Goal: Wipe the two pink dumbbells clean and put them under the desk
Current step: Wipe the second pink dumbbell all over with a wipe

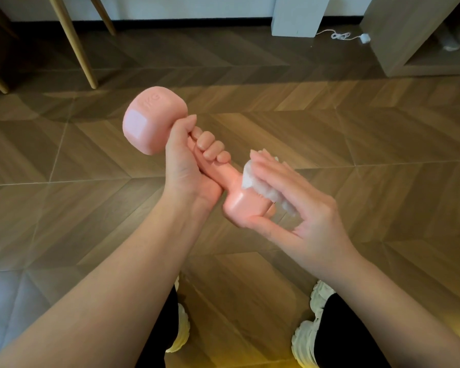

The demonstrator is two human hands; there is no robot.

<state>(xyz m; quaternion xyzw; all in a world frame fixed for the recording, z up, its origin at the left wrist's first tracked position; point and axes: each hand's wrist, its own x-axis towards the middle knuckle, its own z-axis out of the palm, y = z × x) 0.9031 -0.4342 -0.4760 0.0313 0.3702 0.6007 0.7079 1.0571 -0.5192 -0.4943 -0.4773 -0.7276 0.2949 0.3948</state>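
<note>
One pink dumbbell [154, 120] marked 1KG is held in the air above the floor, tilted with its far head up and to the left. My left hand [191, 160] grips its handle, fingers curled round it. My right hand [298, 205] holds a crumpled white tissue [260, 187] against the near head of the dumbbell, thumb under that head and fingers over the tissue. A second pink dumbbell is not in view.
Brown herringbone wood floor [356, 144] lies below. Light wooden legs [75, 41] stand at the back left. A white block [298, 14] and a white cable with plug [356, 37] are at the back; a wooden open-bottomed cabinet [409, 43] stands back right. My white shoes [311, 333] are below.
</note>
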